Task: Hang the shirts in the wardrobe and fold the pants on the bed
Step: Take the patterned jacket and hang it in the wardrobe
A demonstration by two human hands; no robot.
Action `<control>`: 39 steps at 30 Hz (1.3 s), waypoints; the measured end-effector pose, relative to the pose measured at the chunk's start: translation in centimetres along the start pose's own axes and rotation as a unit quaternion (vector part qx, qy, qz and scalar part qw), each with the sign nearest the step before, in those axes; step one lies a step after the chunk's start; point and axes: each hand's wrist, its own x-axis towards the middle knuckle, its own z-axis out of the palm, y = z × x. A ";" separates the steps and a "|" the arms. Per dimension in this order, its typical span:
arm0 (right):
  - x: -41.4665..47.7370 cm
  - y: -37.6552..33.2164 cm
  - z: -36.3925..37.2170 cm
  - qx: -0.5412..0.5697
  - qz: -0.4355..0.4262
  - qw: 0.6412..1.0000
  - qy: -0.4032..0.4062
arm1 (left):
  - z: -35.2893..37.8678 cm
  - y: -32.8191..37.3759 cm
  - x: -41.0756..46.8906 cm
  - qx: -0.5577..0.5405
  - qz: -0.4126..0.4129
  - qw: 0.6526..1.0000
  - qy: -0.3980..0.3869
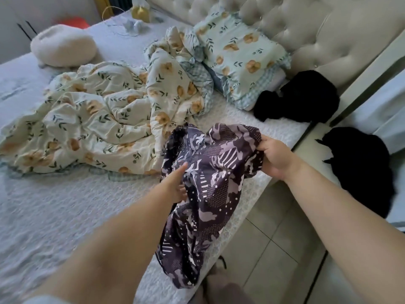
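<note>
A dark purple patterned garment (210,189) hangs bunched over the right edge of the bed (65,216); whether it is a shirt or pants cannot be told. My right hand (276,156) grips its upper right edge. My left hand (177,183) is tucked into the folds on its left side, fingers partly hidden by the cloth. A black garment (302,99) lies crumpled at the bed's far right corner by the headboard.
A rumpled floral duvet (105,119) covers the middle of the bed, with a floral pillow (243,53) and a cream cushion (63,47) behind. A mirrored door (372,128) on the right reflects the black garment. Tiled floor (274,249) runs beside the bed.
</note>
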 end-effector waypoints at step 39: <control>1.2 0.7 2.4 -0.329 -0.060 0.932 0.139 | 2.2 1.8 -5.3 0.530 0.537 0.646 0.112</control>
